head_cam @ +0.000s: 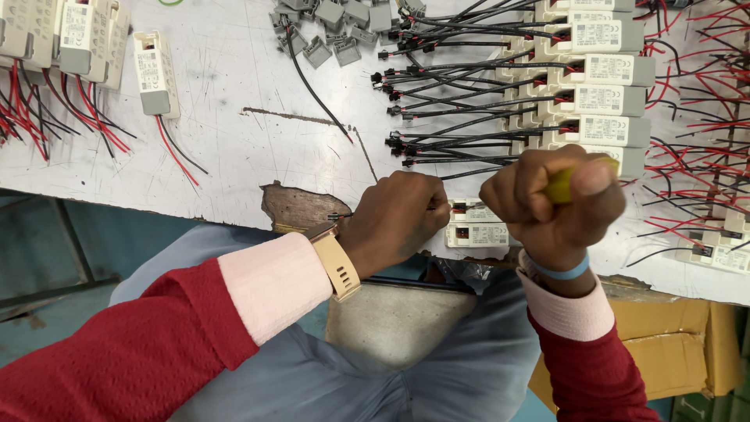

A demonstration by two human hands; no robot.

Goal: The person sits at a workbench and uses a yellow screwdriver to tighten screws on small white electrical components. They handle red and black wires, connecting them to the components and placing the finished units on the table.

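My left hand (398, 219) is closed over a small white driver box (478, 233) at the near edge of the white worktable (234, 86), with a thin black lead poking out to its left. My right hand (551, 203) is fisted around a yellow-green tool handle (561, 186), held upright just right of the box. The tool's tip is hidden behind my fingers. A second white box (473, 211) lies against the first one.
A stacked row of white boxes with grey ends (605, 70) and black leads (453, 101) fills the far right. Red and black wires (703, 133) spread at the right edge. Loose grey caps (336, 31) and more boxes (152, 74) lie far left. A cardboard carton (672, 336) sits below the table.
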